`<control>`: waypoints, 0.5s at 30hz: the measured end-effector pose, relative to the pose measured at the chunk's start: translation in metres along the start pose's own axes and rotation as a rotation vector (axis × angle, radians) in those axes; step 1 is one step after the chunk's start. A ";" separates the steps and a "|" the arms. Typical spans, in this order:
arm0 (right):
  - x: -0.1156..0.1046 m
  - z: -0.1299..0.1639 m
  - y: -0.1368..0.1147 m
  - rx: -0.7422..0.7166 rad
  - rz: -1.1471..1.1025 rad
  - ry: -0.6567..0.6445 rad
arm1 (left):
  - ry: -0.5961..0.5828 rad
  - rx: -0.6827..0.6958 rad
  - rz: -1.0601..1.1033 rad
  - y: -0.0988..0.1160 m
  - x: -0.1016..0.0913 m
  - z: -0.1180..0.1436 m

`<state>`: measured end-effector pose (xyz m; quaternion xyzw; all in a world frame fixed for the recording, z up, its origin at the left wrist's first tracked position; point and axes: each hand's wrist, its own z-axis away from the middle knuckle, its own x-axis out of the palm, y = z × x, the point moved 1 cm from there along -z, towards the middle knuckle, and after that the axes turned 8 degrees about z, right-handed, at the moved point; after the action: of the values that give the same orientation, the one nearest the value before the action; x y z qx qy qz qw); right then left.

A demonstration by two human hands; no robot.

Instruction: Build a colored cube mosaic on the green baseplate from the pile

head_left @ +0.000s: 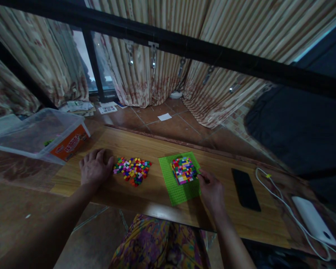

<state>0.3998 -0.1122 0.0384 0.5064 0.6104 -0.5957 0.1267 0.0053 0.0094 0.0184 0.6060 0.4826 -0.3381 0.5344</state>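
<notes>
Multicoloured small plastic bricks (133, 168) seem light, stiff: pinch their sides; your left hand (94, 168) has fingers apart, whether your right hand (212, 190) grips one is unclear.

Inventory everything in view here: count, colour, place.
Long wooden table: one, light brown, centre
Studded plastic baseplate: one, green, on table
Rectangular brick block: one, multicoloured, on baseplate
Small loose plastic bricks: many, multicoloured, left of baseplate
Flat rectangular slab: one, black, right of baseplate
Oblong device with cable: one, white, far right
Translucent plastic bin: one, colourless, left side
Tiled floor: one, brown, below table
Loose sheet: one, white, on floor
Papers: several, mostly white, left background
Pleated curtains: several, beige, background
Straight bar: one, black, across top
Dark shape: one, unclear, upper right
Patterned clothing: one, multicoloured, bottom centre
Left hand: one, bare, on table
Right hand: one, bare, beside block
</notes>
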 end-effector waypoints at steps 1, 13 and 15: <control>0.002 -0.001 -0.002 0.011 0.006 -0.001 | 0.004 0.002 0.001 0.000 0.000 0.000; 0.006 -0.010 -0.012 0.073 0.028 -0.023 | 0.006 -0.018 0.002 0.000 0.001 0.000; 0.006 -0.010 -0.012 0.079 0.021 -0.014 | 0.007 -0.013 0.000 -0.001 0.002 0.000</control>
<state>0.3927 -0.0978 0.0434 0.5134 0.5800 -0.6216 0.1172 0.0048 0.0099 0.0164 0.6037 0.4865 -0.3327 0.5368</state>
